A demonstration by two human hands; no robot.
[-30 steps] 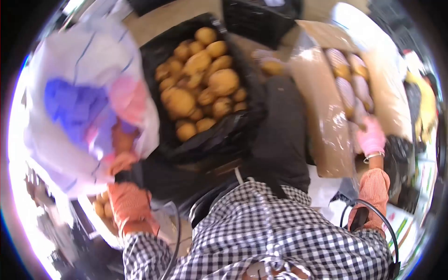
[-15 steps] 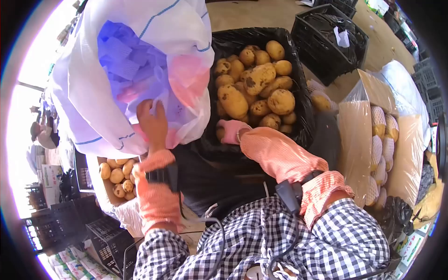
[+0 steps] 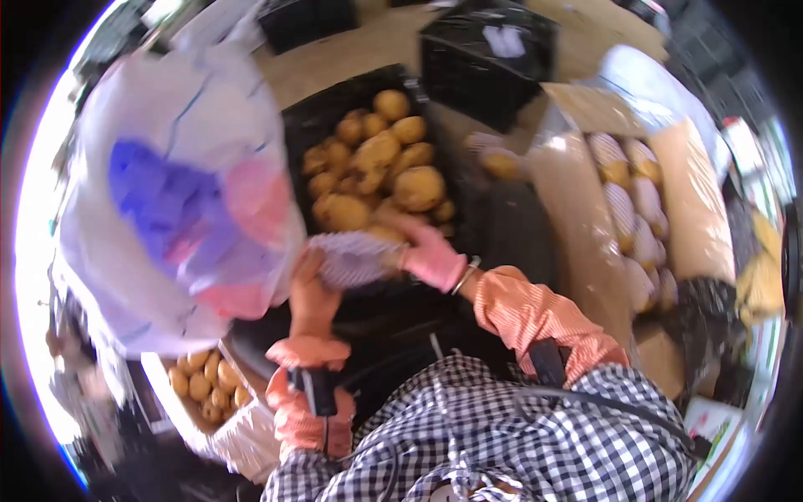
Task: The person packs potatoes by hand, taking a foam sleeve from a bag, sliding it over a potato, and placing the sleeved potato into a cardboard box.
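Gripping a white foam net sleeve (image 3: 351, 259), the right hand (image 3: 431, 255), in a pink glove, is closing around its right end. The sleeve's long axis is lying roughly horizontal, pointing left toward the left hand (image 3: 311, 293), whose fingers are touching its left end. The sleeve is hanging just in front of the black crate of mangoes (image 3: 376, 159), beside the large plastic bag of coloured sleeves (image 3: 167, 192).
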